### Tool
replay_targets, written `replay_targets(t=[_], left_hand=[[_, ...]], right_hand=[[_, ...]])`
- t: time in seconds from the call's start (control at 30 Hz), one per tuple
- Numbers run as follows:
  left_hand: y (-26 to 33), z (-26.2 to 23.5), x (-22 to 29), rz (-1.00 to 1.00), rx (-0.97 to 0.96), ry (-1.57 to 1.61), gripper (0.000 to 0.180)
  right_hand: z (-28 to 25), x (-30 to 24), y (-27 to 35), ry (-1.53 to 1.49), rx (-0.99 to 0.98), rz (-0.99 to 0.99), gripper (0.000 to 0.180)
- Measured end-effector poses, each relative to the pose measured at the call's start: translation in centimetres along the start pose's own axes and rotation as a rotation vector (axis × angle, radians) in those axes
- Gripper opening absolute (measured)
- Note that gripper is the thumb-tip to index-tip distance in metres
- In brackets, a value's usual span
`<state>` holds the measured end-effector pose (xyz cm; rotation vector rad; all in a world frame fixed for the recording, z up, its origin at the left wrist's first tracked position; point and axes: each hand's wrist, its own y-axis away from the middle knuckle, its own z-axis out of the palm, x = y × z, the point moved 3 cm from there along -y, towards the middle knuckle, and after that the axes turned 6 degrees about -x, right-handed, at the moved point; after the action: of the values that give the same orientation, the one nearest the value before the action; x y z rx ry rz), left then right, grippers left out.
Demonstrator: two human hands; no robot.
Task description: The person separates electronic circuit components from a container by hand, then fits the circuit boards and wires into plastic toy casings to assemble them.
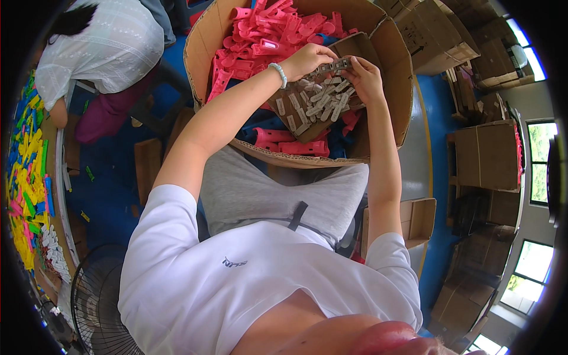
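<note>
Over a large cardboard box (400,77), my left hand (306,60) and my right hand (365,78) come close together, fingers closed. Between them is a small greyish plastic strip with openings along it (338,64), pinched at either end. Beneath it, a cardboard tray (349,46) sits inside the box, holding a pile of small whitish plastic pieces (322,103). Pink plastic clip-like parts (284,29) heap up behind the tray, and several more pink parts (296,147) lie in front of it. My fingers partly hide the strip.
Another person (106,47) bends over at the left, beside a table heaped with colourful plastic parts (29,177). A black fan (97,296) stands at the lower left. Cardboard boxes (488,155) are stacked along the right, and an open carton (417,219) sits by my right arm.
</note>
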<state>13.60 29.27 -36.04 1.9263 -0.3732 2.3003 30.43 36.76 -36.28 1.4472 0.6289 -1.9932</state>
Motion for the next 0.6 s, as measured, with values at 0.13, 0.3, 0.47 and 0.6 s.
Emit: replay_targets(t=[0.13,0.3,0.47,0.6], left_hand=[[0.03,-0.51,-0.06,0.043,0.016,-0.010,0.021],[0.13,-0.15,0.43,0.023,0.035,0.073,0.019],[0.50,-0.21,-0.02,0.048,0.033,0.008,0.017],[0.30,0.06,-0.03,0.043,0.042,0.006,0.017]], right_hand=[[0.69,0.11,0.28,-0.082,0.018,-0.051,0.023],[-0.07,0.11,0.37,-0.073,0.079,-0.130,0.020],[0.48,-0.08,0.43,-0.039,0.140,-0.093,0.020],[-0.02,-0.10,0.26,-0.033,0.154,-0.009,0.021]])
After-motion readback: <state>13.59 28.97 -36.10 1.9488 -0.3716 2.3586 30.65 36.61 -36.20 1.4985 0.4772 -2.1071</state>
